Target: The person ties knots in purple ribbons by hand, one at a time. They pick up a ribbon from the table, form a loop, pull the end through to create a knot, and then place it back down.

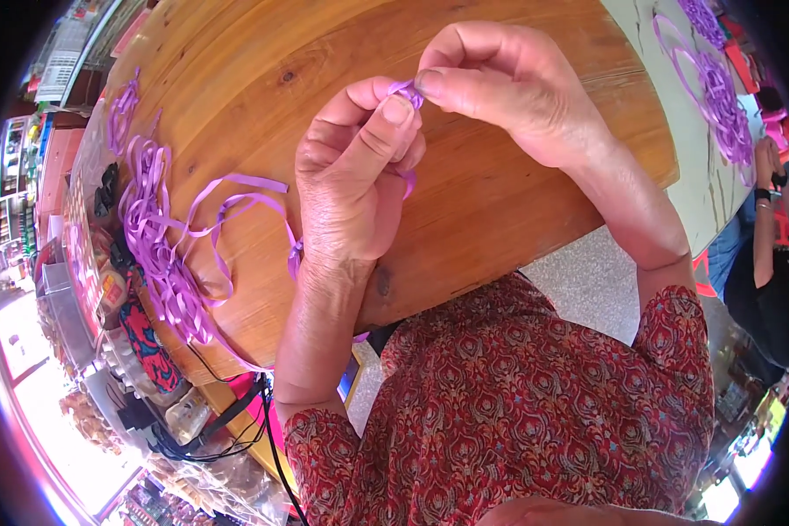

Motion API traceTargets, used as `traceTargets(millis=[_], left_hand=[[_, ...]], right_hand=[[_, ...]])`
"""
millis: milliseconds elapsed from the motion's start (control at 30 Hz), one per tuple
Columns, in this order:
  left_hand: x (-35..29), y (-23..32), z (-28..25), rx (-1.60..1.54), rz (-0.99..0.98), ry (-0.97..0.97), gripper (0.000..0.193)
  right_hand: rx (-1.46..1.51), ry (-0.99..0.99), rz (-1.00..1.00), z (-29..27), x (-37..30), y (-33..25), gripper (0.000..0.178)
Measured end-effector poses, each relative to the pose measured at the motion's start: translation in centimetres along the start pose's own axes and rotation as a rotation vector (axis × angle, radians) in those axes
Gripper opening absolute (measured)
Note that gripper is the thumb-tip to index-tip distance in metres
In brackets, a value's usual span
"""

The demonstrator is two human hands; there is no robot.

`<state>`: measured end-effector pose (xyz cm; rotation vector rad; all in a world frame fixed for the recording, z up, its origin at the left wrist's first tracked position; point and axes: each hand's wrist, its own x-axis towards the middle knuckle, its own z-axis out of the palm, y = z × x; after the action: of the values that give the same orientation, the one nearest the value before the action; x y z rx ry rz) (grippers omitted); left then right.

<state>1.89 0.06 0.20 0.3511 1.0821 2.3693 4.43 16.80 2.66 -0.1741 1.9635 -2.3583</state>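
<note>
The wooden tabletop (500, 219) is my work surface; I work above it, near its edge. A pale tabletop (706, 180) adjoins it on my right. On the wood, at my left, lies the main pile (149, 219) of purple ribbon, with loose loops reaching toward my left forearm. A second pile (719, 105) lies on the pale surface.

My left hand (355, 175) grips the ribbon bunch (409, 95) between thumb and fingers, thumb on top. My right hand (517, 88) is at the right side of the bunch, thumb and forefinger pinched on its edge. Both hands are raised over the wood, fingertips nearly meeting. The bunch is small and partly covered; I cannot tell whether it is knotted or only folded. A short tail (408, 182) shows beside my left palm.

Current step, as I judge it: shaping or tightening the bunch by fingertip. Next move calls for a firm left pinch and a light right-hand pull, without twisting the ribbon.
</note>
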Motion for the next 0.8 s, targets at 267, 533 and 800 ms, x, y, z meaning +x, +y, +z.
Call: traceTargets(millis=[267,533,800], left_hand=[[0.1,-0.3,-0.1,-0.012,0.028,0.044,0.011],[-0.1,0.0,-0.2,-0.041,0.043,0.042,0.010],[-0.5,0.7,0.6,0.136,0.004,0.140,0.013]], right_hand=[[-0.770,0.025,-1.412,-1.8,3.9,1.2,0.007],[-0.617,0.055,-0.671,0.1,0.2,0.4,0.008],[-0.458,0.016,-0.602,-0.4,0.1,0.4,0.011]])
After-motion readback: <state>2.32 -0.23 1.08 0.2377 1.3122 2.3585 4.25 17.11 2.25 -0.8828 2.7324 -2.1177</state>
